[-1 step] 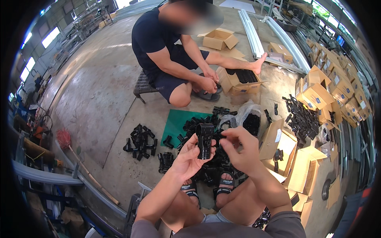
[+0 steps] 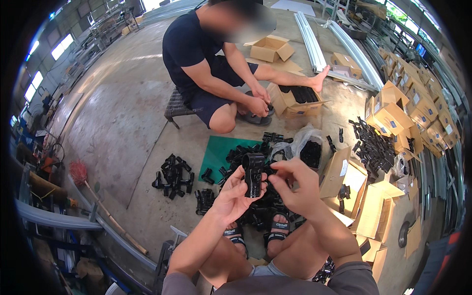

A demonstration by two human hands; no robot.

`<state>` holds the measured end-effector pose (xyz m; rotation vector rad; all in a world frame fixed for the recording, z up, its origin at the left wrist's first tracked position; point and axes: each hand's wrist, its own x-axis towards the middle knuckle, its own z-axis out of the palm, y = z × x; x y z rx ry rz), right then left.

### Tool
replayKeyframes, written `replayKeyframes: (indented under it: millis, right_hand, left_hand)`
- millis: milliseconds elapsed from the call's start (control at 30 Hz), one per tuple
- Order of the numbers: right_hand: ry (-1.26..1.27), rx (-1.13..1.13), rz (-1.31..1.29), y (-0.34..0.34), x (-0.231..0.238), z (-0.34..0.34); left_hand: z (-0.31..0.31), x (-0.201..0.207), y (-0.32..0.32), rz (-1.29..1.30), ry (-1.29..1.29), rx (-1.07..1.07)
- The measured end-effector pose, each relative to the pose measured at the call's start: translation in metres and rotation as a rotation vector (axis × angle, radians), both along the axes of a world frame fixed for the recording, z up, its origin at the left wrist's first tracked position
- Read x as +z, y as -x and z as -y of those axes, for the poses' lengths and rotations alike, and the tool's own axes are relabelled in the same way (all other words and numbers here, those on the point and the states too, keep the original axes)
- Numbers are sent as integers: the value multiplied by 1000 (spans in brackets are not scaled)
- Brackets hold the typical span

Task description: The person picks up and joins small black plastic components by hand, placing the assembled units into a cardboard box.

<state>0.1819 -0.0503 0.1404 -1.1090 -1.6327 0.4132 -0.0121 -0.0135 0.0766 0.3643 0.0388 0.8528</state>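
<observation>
My left hand [image 2: 230,197] grips a black pipe clamp [image 2: 253,176] upright, its round loop at the top. Close at its right side is my right hand [image 2: 297,184], thumb and forefinger drawn together in a pinch. Whatever sits between those fingertips is too small and dark to make out. Beneath both hands, more black clamps [image 2: 255,216] lie heaped on the floor, partly over a green sheet [image 2: 215,150]. A separate pile of black clamps [image 2: 172,176] lies to the left, with a smaller cluster [image 2: 204,200] nearer my left forearm.
Across from me a co-worker [image 2: 196,54] sits on a woven stool [image 2: 177,105], hands together beside a carton [image 2: 290,109] of black parts. Open cartons [image 2: 376,209] stand at my right, near a spread of loose black parts [image 2: 371,145] and stacked boxes [image 2: 418,101]. A broom [image 2: 105,211] lies left.
My right hand's fingertips have shifted slightly left, closer to the clamp. The left hand keeps its hold.
</observation>
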Motion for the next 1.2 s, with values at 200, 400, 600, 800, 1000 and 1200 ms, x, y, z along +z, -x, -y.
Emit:
replayKeyframes:
  millis: [200,400,600,800,1000,1200]
  right_hand:
    - [-195,59,114,3,-8,-1]
    - [-202,14,178,0,-9,2]
    - [-228,4,185,3,-8,0]
    - [-76,-69,159,-5,-14,3]
    - [249,60,-137,-8,0,2]
    - [339,79,-22,-52,-27,13]
  left_hand:
    - [6,7,-4,-86,-6,64]
    - [7,8,-4,-179,-31,114]
    - [8,6,-3,-259,-63,167]
    - [10,13,-6,-489,-176,278]
    - [21,20,-23,-896,-383,316]
    - [40,17,-35,-997,-496,347]
